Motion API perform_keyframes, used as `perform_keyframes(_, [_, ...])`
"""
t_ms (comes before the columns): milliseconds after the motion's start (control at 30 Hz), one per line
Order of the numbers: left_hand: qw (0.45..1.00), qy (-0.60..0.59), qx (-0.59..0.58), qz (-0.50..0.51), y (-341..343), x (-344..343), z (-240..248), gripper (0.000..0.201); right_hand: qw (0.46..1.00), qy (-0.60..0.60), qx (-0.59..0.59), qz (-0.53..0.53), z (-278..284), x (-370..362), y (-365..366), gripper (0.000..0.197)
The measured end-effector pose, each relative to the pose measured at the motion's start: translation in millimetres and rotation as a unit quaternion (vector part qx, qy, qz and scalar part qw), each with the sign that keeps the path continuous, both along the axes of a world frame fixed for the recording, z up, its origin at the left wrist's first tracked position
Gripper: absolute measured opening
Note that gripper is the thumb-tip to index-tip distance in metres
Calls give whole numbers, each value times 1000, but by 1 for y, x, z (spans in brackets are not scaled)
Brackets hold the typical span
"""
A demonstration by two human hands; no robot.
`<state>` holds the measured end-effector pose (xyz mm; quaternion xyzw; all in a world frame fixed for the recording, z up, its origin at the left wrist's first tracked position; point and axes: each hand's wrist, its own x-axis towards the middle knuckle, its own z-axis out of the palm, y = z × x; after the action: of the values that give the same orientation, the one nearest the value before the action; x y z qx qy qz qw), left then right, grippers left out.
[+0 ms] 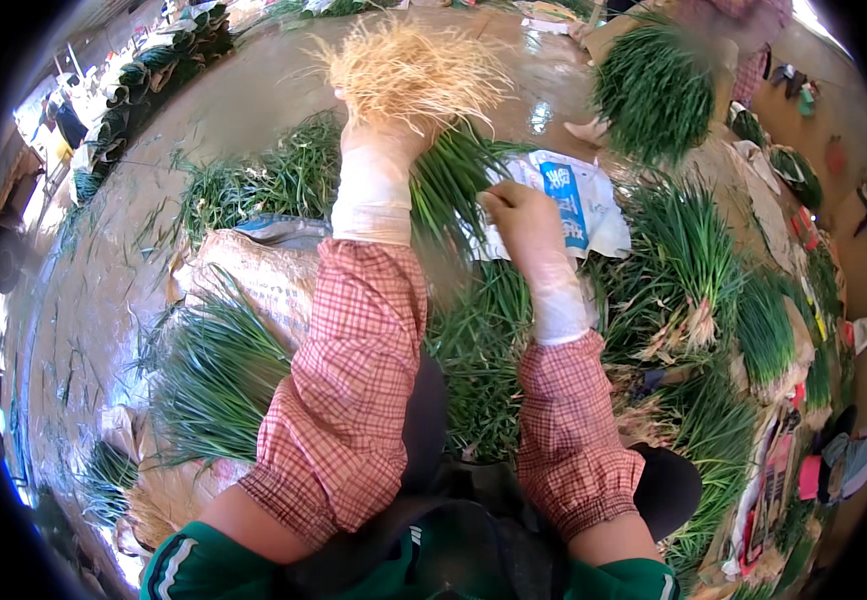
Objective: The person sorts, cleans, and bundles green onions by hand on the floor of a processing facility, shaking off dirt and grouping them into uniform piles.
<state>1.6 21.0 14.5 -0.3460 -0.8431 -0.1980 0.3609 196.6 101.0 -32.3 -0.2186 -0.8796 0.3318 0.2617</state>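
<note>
My left hand is raised at the far middle, its fingers wrapped round a bunch of green onions. The bunch is upside down: a thick tuft of pale, straw-coloured roots tops my fist and the green leaves hang to its right. My right hand is closed in a pinch beside those leaves, and whatever its fingertips hold is too small to make out. Below and between my arms lies a loose heap of green onions. Both forearms wear checked sleeves and pale wraps at the wrists.
A white and blue plastic sack lies beyond my right hand. Bundles of green onions stand at right and on sacking at left. Another person's bundle is at far right. Wrapped bundles line the far left of the wet floor.
</note>
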Motion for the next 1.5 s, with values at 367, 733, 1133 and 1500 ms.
perform_keyframes(367, [999, -35, -2, -8, -23, 15, 6, 47, 969, 225, 98, 32, -25, -64, -47, 10])
perform_keyframes(733, [1000, -10, 3, -22, -47, 9, -2, 50, 997, 17, 24, 72, -93, 13, -54, 42])
perform_keyframes(1133, [1000, 16, -9, 24, -76, 25, 36, 51, 921, -345, 71, 168, -217, -6, -64, 36])
perform_keyframes(1500, [-44, 492, -688, 532, -68, 15, -16, 47, 985, 115, -17, 126, 39, -31, -61, 53])
